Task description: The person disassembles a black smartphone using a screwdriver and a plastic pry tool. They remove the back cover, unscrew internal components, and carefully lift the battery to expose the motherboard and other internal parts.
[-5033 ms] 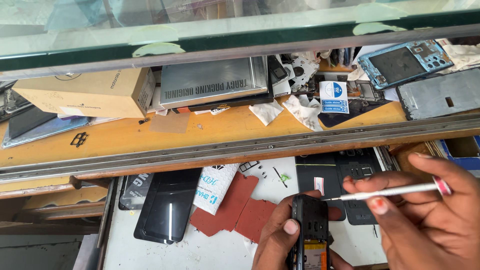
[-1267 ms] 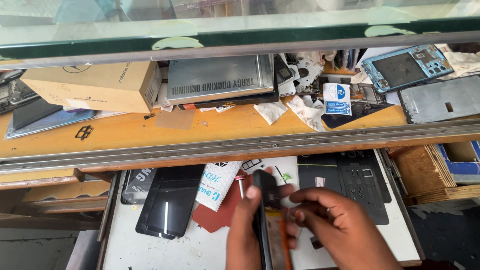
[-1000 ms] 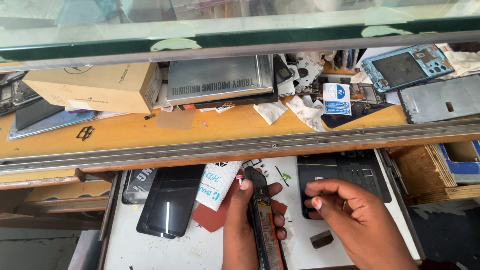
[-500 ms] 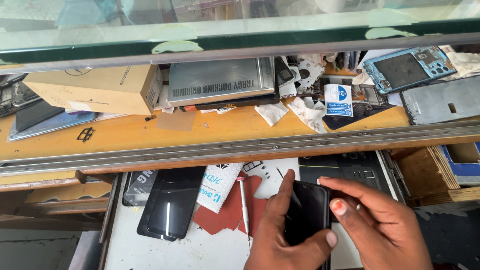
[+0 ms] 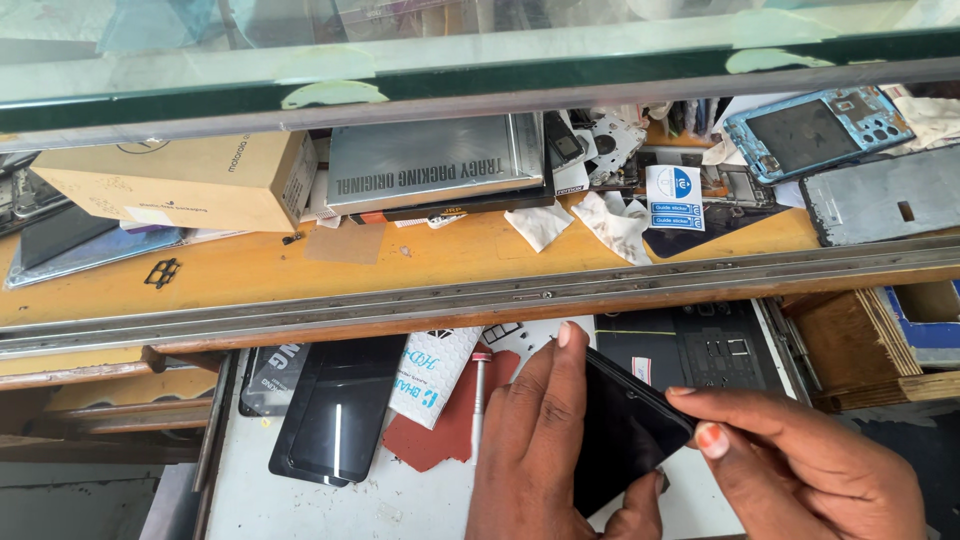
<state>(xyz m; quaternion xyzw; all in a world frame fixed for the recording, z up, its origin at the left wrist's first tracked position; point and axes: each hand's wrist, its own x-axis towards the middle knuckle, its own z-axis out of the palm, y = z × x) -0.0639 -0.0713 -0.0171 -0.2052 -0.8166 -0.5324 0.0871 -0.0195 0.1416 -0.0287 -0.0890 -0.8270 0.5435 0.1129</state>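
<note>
Cluttered white surface (image 5: 330, 505) down there, and you've got the black phone (image 5: 625, 430) pinched between your left hand (image 5: 545, 450) and right hand (image 5: 800, 470), tilted above it, so a loose grip could drop it onto the screwdriver (image 5: 478, 400).

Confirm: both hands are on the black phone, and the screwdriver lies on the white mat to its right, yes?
Not quite: the head view shows the screwdriver to the left of the black phone, partly over a red pad. The left hand and right hand do hold the phone.
</note>
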